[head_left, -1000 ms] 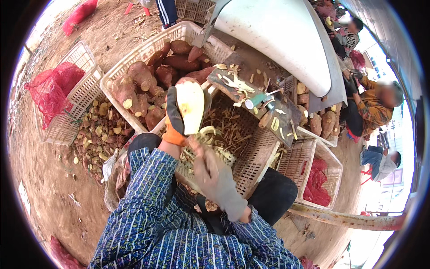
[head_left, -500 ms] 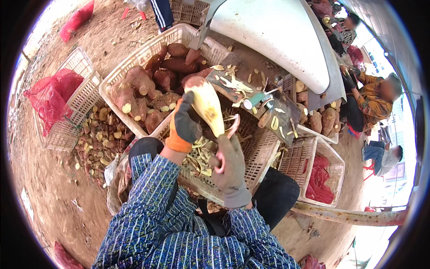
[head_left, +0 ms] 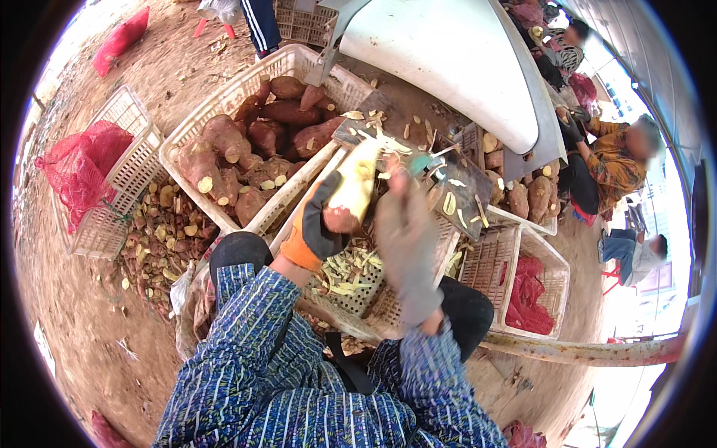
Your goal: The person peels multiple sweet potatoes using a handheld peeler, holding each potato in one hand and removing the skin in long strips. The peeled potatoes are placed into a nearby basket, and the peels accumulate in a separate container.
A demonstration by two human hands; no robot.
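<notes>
Brown dirt floor [head_left: 82, 321], strewn with scraps. White slatted plastic crate [head_left: 287, 191] holds reddish-brown tubers [head_left: 261, 138]. Right of crate: long, mostly peeled pale-yellow tuber [head_left: 352, 183], brown end toward wearer, clamped in left hand [head_left: 317, 228], black-and-orange glove. Hands apart; right hand [head_left: 407, 243], grey glove, blurred beside peeled tuber, grip can't tell. Red mesh bag [head_left: 86, 160] left of crate.

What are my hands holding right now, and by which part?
The left hand holds a mostly peeled sweet potato near its unpeeled end. The right hand is blurred; whether it holds anything cannot be told.
</notes>
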